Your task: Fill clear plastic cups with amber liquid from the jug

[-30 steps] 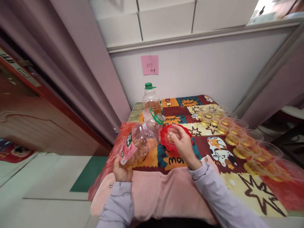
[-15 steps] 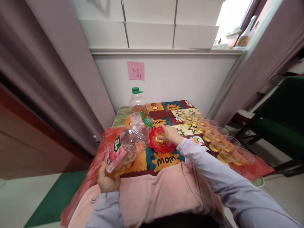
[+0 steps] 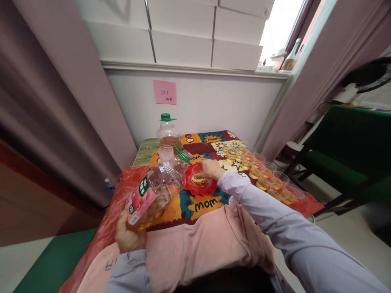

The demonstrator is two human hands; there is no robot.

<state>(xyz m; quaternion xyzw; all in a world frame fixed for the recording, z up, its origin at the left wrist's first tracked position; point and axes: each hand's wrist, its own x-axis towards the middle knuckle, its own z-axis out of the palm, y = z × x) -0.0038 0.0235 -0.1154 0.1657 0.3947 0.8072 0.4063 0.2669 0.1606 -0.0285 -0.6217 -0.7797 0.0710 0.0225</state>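
Note:
My left hand (image 3: pixel 130 238) is wrapped around the lower end of a large clear plastic bottle (image 3: pixel 142 199) with a pink label. The bottle is tilted, its open neck towards the red plate and its green cap ring hanging at the neck. Some yellowish liquid lies in its lower part. My right hand (image 3: pixel 211 168) is closed on a small clear plastic cup (image 3: pixel 197 175) over the scalloped red plate (image 3: pixel 201 190); yellowish liquid shows in the cup. A stack of clear cups (image 3: pixel 165 153) stands just behind the tilted bottle.
A second bottle (image 3: pixel 168 133), green-capped and part full, stands at the back left. Several clear cups of yellow liquid (image 3: pixel 262 184) stand in rows along the table's right side. Red plastic sheeting (image 3: pixel 116 195) covers the left edge. A green chair (image 3: pixel 351 142) stands at right.
The view has turned a little to the right, so the table appears further left. Both hands keep their holds, and the bottle stays tilted beside the cup.

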